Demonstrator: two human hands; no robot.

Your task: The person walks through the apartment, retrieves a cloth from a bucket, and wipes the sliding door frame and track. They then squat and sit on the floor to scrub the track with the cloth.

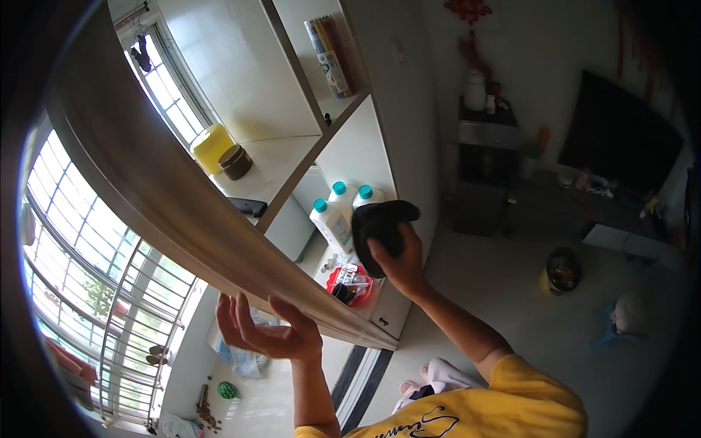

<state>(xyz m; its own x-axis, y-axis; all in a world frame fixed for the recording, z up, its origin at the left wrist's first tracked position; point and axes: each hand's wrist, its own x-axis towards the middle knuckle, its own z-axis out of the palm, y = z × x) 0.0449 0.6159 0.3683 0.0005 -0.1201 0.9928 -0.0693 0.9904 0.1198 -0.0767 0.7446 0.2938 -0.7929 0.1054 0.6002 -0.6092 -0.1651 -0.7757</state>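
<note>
My right hand [404, 265] grips a dark, soft-looking item [378, 232], perhaps a folded black cloth or a cap; its exact kind is unclear. It is held up in front of the shelf unit and partly covers the white jugs with teal caps [333, 222] behind it. A red tray [358, 284] with small items sits just below it on a lower shelf. My left hand [271, 331] is raised with fingers apart and holds nothing. Its fingertips are close to the edge of a long wooden frame [181, 230]; whether they touch it cannot be told.
On the shelves are a yellow container [211, 148], a brown jar [235, 162] and a tube of pencils [331, 60]. A barred window [131, 328] lies left. A small watermelon-patterned ball [226, 390] rests on the floor. At right are a waste bin [562, 271] and a television [619, 131].
</note>
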